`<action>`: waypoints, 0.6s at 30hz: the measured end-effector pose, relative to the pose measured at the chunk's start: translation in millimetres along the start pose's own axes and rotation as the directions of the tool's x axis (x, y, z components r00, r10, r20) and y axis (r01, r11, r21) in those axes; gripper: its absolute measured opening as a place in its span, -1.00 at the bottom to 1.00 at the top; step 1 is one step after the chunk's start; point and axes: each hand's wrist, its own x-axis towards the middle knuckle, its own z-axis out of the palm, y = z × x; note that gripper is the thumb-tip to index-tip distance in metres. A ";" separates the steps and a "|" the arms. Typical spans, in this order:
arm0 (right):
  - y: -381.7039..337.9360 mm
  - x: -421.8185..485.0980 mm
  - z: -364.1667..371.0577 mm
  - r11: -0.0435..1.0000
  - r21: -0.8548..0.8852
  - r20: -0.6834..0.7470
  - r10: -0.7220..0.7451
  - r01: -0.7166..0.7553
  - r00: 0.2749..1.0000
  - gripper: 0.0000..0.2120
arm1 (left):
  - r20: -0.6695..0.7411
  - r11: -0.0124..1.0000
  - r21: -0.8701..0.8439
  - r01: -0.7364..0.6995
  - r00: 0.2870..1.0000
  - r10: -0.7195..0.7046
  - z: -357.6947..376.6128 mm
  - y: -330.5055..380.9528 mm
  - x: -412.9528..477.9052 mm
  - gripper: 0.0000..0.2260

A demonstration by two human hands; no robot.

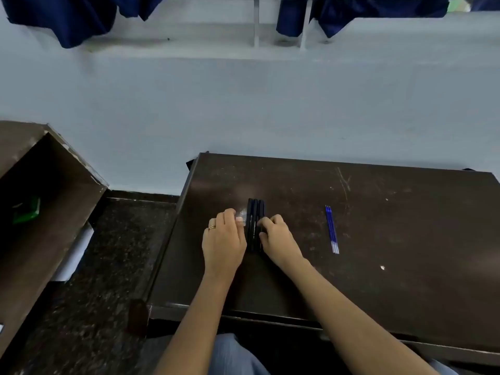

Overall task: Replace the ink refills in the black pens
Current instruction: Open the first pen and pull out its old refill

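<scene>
Black pens (255, 212) bunched on desk (405, 280), left hand (223, 239), right hand (278, 238) pinching their sides, refills (332, 230) apart rightward

A: The desk (405, 266): dark wood laminate, scratched and scuffed, with a dull sheen.
B: The black pens (255, 209): smooth, glossy plastic. The refills (331, 228): thin translucent plastic. The floor (113, 253): speckled polished stone. The curtains (67, 20): matt blue cloth

Black pens (255, 212) lie side by side, touching, on dark scratched worktop (392, 280). Left grip (224, 239) sits at the pens' left side, curled fingertips (239, 219) against the outer pen, ring (211, 227) on one finger. Right grip (278, 238) sits at the pens' right side, fingers curled onto them. Blue refills (332, 230) lie right of the pens, well apart, roughly parallel.
</scene>
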 end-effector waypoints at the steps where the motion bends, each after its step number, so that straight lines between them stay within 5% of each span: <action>1: -0.3 2.5 1.7 1.000 -0.018 -0.004 -0.005 0.005 1.000 -0.80 | -0.003 1.000 -0.004 0.000 1.000 0.000 2.3 -0.7 2.1 -0.71; 7: -0.7 9.6 8.4 0.998 -0.069 -0.028 0.006 -0.007 1.000 -0.84 | 0.003 1.000 -0.005 0.019 1.000 -0.019 9.0 2.5 8.2 -0.60; 14: 7.9 8.1 5.9 0.982 -0.134 -0.081 0.125 -0.135 0.989 -0.79 | 0.011 0.983 -0.143 0.111 0.994 -0.111 15.6 15.0 5.9 -0.70; 18: 18.7 0.8 -4.3 0.979 0.025 -0.129 0.204 -0.203 0.970 -0.75 | 0.114 0.916 -0.326 0.233 0.972 -0.207 19.9 30.8 4.4 -0.76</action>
